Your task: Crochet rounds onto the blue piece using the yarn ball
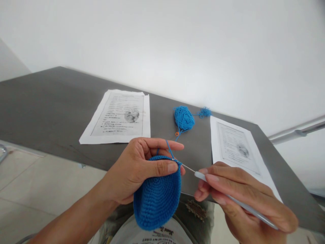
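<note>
A round blue crochet piece [158, 200] with curved-up edges is pinched at its upper rim by my left hand [142, 166], thumb in front. Blue yarn passes over the raised left index finger and down to the rim. My right hand [241, 193] grips a crochet hook [250, 209] with a pale grey handle, held like a pen. The hook's thin metal shaft reaches left to the rim by the left thumb, where its tip meets the yarn. Behind the hands lies a ball of blue yarn [184, 118], and a small orange ring [177, 134] sits by its strand.
The dark grey table [50, 101] runs along a white wall. A printed sheet [122, 117] lies to the left of the yarn, another printed sheet [235, 145] to the right, partly behind my right hand. A small yarn tangle [204, 112] rests near the back edge.
</note>
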`<action>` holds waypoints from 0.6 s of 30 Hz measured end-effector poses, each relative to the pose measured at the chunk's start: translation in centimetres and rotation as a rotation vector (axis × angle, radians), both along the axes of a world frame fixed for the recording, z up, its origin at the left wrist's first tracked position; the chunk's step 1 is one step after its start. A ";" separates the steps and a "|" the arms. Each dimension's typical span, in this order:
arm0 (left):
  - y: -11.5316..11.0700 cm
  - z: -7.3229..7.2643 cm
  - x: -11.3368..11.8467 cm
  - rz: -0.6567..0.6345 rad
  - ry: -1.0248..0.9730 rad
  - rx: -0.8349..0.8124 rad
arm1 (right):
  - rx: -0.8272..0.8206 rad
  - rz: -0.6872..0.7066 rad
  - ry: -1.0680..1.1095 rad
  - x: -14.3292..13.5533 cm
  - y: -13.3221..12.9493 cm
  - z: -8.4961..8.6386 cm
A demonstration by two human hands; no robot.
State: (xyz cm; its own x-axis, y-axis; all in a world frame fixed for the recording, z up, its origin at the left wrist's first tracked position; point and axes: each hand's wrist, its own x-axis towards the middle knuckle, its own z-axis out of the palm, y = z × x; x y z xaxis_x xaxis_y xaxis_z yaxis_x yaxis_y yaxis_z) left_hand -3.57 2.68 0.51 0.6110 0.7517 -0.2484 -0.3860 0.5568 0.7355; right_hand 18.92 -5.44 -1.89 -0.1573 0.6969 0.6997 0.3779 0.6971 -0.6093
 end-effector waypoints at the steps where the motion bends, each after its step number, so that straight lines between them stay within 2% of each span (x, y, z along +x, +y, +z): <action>1: 0.0 -0.1 0.0 -0.008 -0.007 -0.003 | -0.004 -0.006 -0.003 0.2 -0.1 -0.1; 7: 0.0 -0.4 -0.4 -0.031 0.034 -0.008 | -0.027 -0.032 0.000 0.8 -0.4 0.1; 12: 0.2 -0.1 -0.5 -0.026 0.096 0.040 | -0.057 -0.043 -0.097 1.0 -0.4 2.2; 18: 0.6 0.1 -0.8 -0.042 0.218 0.153 | -0.039 0.039 -0.285 1.7 -0.4 4.5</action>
